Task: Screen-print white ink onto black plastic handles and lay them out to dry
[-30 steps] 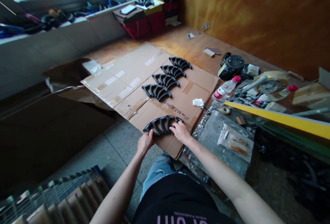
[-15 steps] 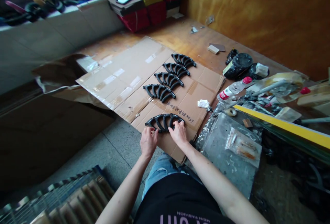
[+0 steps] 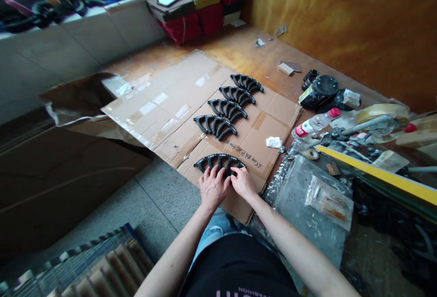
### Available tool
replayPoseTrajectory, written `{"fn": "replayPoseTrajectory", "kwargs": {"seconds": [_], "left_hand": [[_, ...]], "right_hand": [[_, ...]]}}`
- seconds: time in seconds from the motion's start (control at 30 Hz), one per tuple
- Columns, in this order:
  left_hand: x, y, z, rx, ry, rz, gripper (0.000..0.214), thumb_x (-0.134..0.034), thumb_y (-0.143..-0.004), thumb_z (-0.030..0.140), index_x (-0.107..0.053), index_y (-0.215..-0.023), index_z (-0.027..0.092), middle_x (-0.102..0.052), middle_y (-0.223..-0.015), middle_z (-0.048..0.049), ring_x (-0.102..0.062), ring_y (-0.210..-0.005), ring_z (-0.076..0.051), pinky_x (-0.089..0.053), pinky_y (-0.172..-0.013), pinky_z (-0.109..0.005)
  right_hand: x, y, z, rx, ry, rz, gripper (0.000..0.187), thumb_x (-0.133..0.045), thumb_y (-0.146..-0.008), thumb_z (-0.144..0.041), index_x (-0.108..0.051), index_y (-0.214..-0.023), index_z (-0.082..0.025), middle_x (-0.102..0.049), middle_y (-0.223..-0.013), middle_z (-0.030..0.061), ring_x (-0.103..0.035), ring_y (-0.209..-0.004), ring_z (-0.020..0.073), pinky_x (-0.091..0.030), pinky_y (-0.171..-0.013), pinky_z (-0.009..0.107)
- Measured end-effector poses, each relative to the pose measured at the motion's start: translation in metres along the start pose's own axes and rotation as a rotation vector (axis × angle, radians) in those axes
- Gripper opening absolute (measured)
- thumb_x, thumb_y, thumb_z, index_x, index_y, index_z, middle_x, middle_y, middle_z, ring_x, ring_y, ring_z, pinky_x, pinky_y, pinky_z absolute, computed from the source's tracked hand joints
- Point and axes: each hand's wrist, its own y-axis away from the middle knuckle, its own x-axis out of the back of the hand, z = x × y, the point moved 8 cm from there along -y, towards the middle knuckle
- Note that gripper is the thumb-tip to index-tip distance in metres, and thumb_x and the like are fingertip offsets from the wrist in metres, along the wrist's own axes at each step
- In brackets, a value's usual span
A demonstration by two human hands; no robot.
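Note:
Closest to me, a fan of black curved handles lies on the flattened cardboard, its front part covered by my hands. My left hand rests over the lower ends of these handles with fingers apart. Just to its right, my right hand pinches a handle at the right side of the fan, thumb and forefinger together; its grip is partly hidden. Farther up the cardboard, several similar fans of black handles are set out in a slanting row.
Right of the cardboard are a crumpled white tissue, a red-capped bottle, a black jar and a yellow-edged strip. Red bundles stand at the back. A rack stands on the floor at lower left.
My left hand has moved right, from the fan's left end to its middle, with fingers now spread. My right hand has shifted slightly down and right. The view has tilted a little.

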Motion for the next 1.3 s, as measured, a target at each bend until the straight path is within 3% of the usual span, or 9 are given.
{"fn": "replayPoseTrajectory", "kwargs": {"seconds": [0.13,0.37,0.53,0.63,0.83,0.9,0.97,1.13,1.3], "left_hand": [[0.019,-0.032,-0.027,-0.076,-0.071,0.011,0.04,-0.051,-0.088,0.052,-0.068,-0.113,0.025,-0.061,-0.131,-0.0126,-0.044,-0.126,-0.037,-0.033,-0.101,-0.052],[0.049,-0.095,-0.083,-0.17,-0.175,0.055,0.04,-0.055,-0.085,0.053,-0.066,-0.106,0.02,-0.064,-0.122,-0.0127,-0.052,-0.116,-0.033,-0.041,-0.095,-0.045],[0.049,-0.103,-0.092,-0.167,-0.187,0.137,0.043,-0.054,-0.087,0.053,-0.066,-0.111,0.02,-0.064,-0.121,-0.0138,-0.055,-0.115,-0.033,-0.044,-0.097,-0.047],[0.048,-0.088,-0.089,-0.185,-0.14,0.211,0.047,-0.055,-0.088,0.049,-0.061,-0.123,0.019,-0.057,-0.133,-0.0163,-0.05,-0.125,-0.034,-0.042,-0.103,-0.048],[0.044,-0.02,-0.092,-0.104,-0.014,0.296,0.043,-0.054,-0.09,0.042,-0.057,-0.127,0.02,-0.049,-0.142,-0.0164,-0.045,-0.133,-0.031,-0.04,-0.109,-0.048],[0.037,0.015,-0.096,-0.015,0.035,0.273,0.039,-0.055,-0.089,0.04,-0.06,-0.123,0.021,-0.052,-0.14,-0.0154,-0.047,-0.132,-0.03,-0.042,-0.108,-0.047],[0.027,0.054,-0.097,0.087,0.081,0.231,0.034,-0.057,-0.088,0.036,-0.063,-0.118,0.021,-0.056,-0.137,-0.0148,-0.05,-0.13,-0.029,-0.043,-0.108,-0.046],[0.019,0.149,-0.107,0.388,0.248,0.231,0.033,-0.064,-0.079,0.025,-0.067,-0.112,0.024,-0.056,-0.139,-0.011,-0.048,-0.132,-0.028,-0.037,-0.113,-0.047],[0.045,0.277,-0.154,0.799,0.555,0.604,0.03,-0.072,-0.069,0.021,-0.071,-0.099,0.025,-0.065,-0.125,-0.0078,-0.053,-0.125,-0.025,-0.035,-0.113,-0.042]], "right_hand": [[-0.03,-0.008,-0.017,-0.001,-0.251,-0.08,0.044,-0.058,-0.082,-0.018,-0.063,-0.126,-0.013,-0.065,-0.112,0.0138,-0.068,-0.079,0.0159,-0.054,-0.088,0.031],[-0.08,-0.054,-0.073,0.031,-0.542,-0.152,0.063,-0.066,-0.076,-0.02,-0.053,-0.137,-0.013,-0.061,-0.124,0.0141,-0.068,-0.092,0.018,-0.054,-0.088,0.031],[-0.081,-0.058,-0.08,0.078,-0.647,-0.311,0.064,-0.062,-0.078,-0.019,-0.05,-0.141,-0.019,-0.068,-0.113,0.0068,-0.066,-0.085,0.0169,-0.057,-0.077,0.031],[-0.048,-0.053,-0.064,0.17,-0.479,-0.309,0.056,-0.061,-0.08,-0.019,-0.057,-0.135,-0.025,-0.071,-0.106,0.0029,-0.066,-0.084,0.0178,-0.056,-0.081,0.035],[0.113,-0.074,0.004,0.23,0.168,0.151,0.037,-0.05,-0.086,-0.012,-0.066,-0.119,-0.015,-0.067,-0.12,0.0129,-0.059,-0.112,0.0237,-0.043,-0.102,0.036],[0.147,-0.079,0.027,0.208,0.312,0.211,0.037,-0.049,-0.085,-0.014,-0.066,-0.119,-0.013,-0.069,-0.115,0.0153,-0.062,-0.108,0.0254,-0.043,-0.1,0.039],[0.157,-0.082,0.039,0.274,0.365,0.24,0.038,-0.045,-0.087,-0.02,-0.066,-0.118,-0.011,-0.07,-0.111,0.0167,-0.063,-0.104,0.0273,-0.045,-0.097,0.041],[0.094,-0.092,0.025,0.576,0.233,0.11,0.047,-0.041,-0.081,-0.046,-0.071,-0.106,-0.018,-0.072,-0.105,0.0146,-0.065,-0.093,0.0325,-0.05,-0.085,0.046],[-0.015,-0.057,-0.036,0.704,0.013,-0.23,0.052,-0.048,-0.073,-0.058,-0.074,-0.097,-0.021,-0.074,-0.102,0.0123,-0.069,-0.09,0.0327,-0.053,-0.082,0.044]]}}
